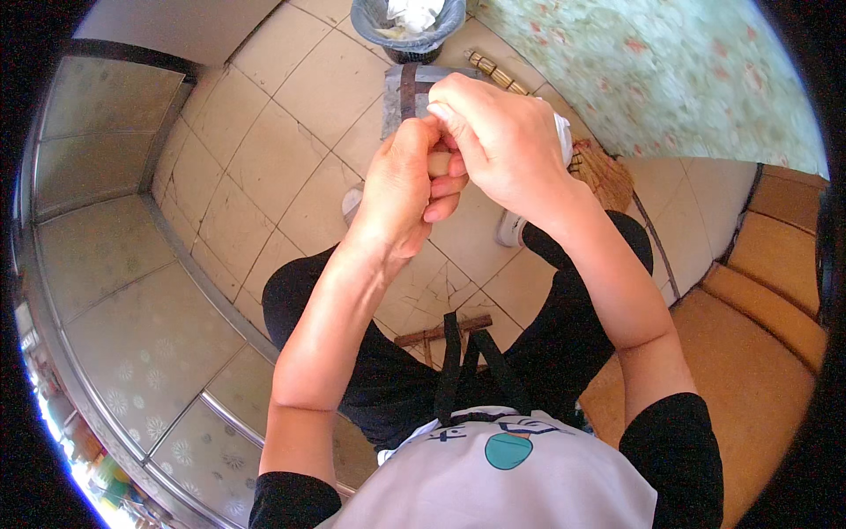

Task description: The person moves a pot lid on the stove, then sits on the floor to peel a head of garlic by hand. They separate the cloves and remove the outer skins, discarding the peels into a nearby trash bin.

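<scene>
Both hands are raised together in front of me, above the tiled floor. My left hand point(404, 173) is curled around a small pale object point(439, 164), of which only a short piece shows between the fingers; I cannot tell what it is. My right hand point(505, 142) meets it from the right, thumb and forefinger pinched together at the left thumb's tip. Whatever lies between those fingertips is hidden. A bit of white material point(563, 135) shows just behind the right hand; whether the hand touches it is unclear.
A lined waste bin point(408, 45) with white paper stands beyond the hands. Below it lies a grey dustpan point(394, 99), with a straw broom point(605, 175) to the right. Patterned fabric point(634, 73) hangs at upper right, tiled cabinets point(145, 317) line the left, and a brown cushioned seat point(733, 370) is at right.
</scene>
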Action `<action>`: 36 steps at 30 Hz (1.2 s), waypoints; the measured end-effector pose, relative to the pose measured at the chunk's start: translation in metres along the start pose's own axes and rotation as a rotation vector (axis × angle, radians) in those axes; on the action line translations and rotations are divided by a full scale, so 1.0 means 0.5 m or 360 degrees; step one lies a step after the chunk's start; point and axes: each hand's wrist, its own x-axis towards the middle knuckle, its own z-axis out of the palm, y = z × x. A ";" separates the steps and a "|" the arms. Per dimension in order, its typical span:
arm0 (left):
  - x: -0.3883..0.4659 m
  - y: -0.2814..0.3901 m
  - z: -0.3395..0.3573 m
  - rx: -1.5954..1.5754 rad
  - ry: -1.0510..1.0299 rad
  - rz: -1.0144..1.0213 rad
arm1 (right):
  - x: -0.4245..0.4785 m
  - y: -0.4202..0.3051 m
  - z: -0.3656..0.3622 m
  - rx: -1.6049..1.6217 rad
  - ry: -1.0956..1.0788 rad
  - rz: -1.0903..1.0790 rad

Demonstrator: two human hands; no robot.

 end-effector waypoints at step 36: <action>0.007 -0.006 -0.027 0.1538 0.0081 0.1047 | 0.002 0.016 -0.047 0.1620 -0.0533 0.1287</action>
